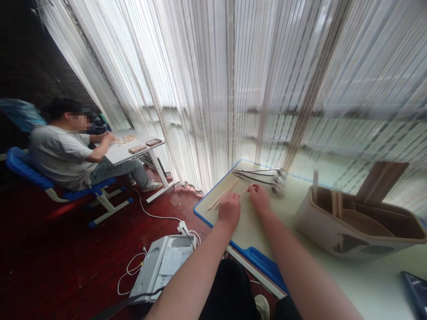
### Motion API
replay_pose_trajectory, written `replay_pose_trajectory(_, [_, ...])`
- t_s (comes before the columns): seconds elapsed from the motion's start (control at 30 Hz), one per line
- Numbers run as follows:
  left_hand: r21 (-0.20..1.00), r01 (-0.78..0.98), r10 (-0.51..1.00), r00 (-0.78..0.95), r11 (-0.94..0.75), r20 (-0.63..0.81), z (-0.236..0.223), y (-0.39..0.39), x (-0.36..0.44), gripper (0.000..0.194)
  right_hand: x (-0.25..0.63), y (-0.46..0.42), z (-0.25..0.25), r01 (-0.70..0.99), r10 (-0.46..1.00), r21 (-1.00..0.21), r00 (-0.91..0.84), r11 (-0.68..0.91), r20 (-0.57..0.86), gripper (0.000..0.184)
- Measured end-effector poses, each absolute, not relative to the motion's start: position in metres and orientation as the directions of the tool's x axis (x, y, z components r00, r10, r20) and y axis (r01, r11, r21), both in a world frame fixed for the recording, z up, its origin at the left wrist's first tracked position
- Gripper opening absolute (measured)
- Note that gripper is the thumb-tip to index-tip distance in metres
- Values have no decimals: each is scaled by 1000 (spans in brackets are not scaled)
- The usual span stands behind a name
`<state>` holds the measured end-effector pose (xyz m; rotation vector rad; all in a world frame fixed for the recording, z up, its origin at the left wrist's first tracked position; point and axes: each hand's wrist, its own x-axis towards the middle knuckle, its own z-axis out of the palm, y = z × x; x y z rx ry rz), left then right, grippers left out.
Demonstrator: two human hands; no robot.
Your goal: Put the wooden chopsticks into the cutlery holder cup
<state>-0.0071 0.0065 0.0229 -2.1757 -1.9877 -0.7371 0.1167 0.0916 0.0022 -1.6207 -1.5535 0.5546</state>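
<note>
Both my hands are over the pale tabletop (287,200), fingers closed. My left hand (229,208) is curled beside a few thin wooden chopsticks (222,195) lying on the table. My right hand (259,198) pinches one end of a thin pale stick, which looks like another chopstick (244,192). It spans the gap between my hands, and its other end seems to run into my left fingers. Just beyond my right hand lies a bundle of metal spoons (256,176), bowls toward the right. My fingers partly hide what they grip.
A beige divided utensil holder (320,231) stands at right, with upright sticks and a brown slab (382,182) in it. A dark phone-like object (415,289) lies at the lower right. At left, a seated person (63,151) handles small pieces at another table (120,153). Cables and a grey case (153,262) are on the floor.
</note>
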Motion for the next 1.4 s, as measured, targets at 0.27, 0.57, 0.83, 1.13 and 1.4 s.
replay_pose_trajectory(0.27, [317, 943, 901, -48, -102, 431, 23, 5, -4, 25, 123, 92, 7, 318, 958, -945, 241, 71, 153, 42])
replay_pose_trajectory(0.57, [335, 931, 866, -47, -142, 498, 22, 8, -4, 25, 123, 90, 11, 169, 954, -977, 245, 132, 171, 47])
replay_pose_trajectory(0.83, [422, 884, 833, -73, -201, 549, 17, 9, -8, 25, 117, 89, 11, 54, 947, -977, 243, 205, 212, 46])
replay_pose_trajectory(1.13, [616, 742, 738, -256, -264, 624, 26, -6, -13, 22, 96, 66, 95, 173, 942, -930, 33, 323, 333, 37])
replay_pose_trajectory(1.4, [745, 508, 686, -350, -433, 638, 55, -23, 5, 22, 110, 11, 209, 324, 918, -868, -255, 376, 303, 18])
